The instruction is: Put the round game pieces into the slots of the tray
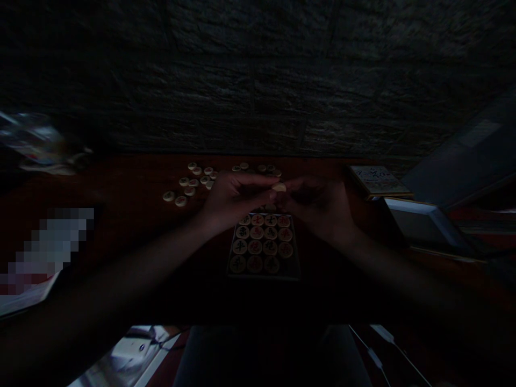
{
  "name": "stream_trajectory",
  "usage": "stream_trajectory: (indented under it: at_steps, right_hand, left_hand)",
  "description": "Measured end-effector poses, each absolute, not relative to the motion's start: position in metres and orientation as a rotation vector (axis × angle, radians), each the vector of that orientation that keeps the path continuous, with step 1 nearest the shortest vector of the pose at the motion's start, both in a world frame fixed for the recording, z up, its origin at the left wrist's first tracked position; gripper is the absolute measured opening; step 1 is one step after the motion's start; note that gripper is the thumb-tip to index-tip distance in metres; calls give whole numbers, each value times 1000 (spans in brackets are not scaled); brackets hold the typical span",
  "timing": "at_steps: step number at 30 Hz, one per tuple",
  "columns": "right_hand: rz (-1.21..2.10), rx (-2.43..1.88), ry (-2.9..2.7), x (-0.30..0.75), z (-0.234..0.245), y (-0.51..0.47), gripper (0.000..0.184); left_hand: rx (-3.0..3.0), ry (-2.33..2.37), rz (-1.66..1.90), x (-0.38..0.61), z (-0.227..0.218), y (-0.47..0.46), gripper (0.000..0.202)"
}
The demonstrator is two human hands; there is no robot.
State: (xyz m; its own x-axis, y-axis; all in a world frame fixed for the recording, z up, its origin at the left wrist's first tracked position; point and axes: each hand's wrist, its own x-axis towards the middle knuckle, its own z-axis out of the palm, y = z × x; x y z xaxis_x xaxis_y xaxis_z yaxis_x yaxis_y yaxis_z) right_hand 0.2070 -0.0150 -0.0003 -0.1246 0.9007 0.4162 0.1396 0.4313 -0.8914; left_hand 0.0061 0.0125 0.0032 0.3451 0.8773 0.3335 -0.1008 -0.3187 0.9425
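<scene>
Between the fingertips of my left hand (236, 196) and my right hand (320, 204) is a pale round Chinese chess piece (279, 187), tilted on edge. Both hands are closed in a pinch on it, above the far end of a shallow square box (296, 269). Rows of chess pieces with red and dark characters lie flat in the box, such as a red-marked piece (255, 247); its near right corner holds no piece. My hands partly hide the box's far rows. Loose chess pieces (181, 201) lie scattered beyond and left of my left hand.
The dark wooden table (133, 188) meets a stone-textured wall (258, 97). At right lie a box lid with writing (379, 179) and an open tray-like box (427, 226). A clear plastic-wrapped item (36, 140) stands far left. White cables (374, 357) hang below the table edge.
</scene>
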Motion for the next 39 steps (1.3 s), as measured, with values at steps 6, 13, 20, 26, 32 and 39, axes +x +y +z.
stream_trajectory:
  at_steps: [6, 13, 20, 26, 32, 39]
  right_hand:
    - [891, -941, -1566, 205, 2, -16, 25]
    - [873, -916, -1607, 207, 2, -14, 24]
    - [987, -930, -1539, 205, 4, -13, 33]
    - [738, -936, -1654, 207, -1, -15, 41]
    - [685, -928, -1717, 207, 0, -18, 29]
    - [707, -841, -1743, 207, 2, -16, 24]
  left_hand:
    - [1633, 719, 1180, 8, 1, 15, 28]
    - [1652, 725, 1193, 10, 0, 12, 30]
    - [1504, 689, 1160, 12, 0, 12, 29]
    - [1424, 761, 1112, 13, 5, 10, 30]
    - [1399, 751, 1075, 12, 6, 8, 29]
    - [1321, 672, 1064, 11, 4, 11, 24]
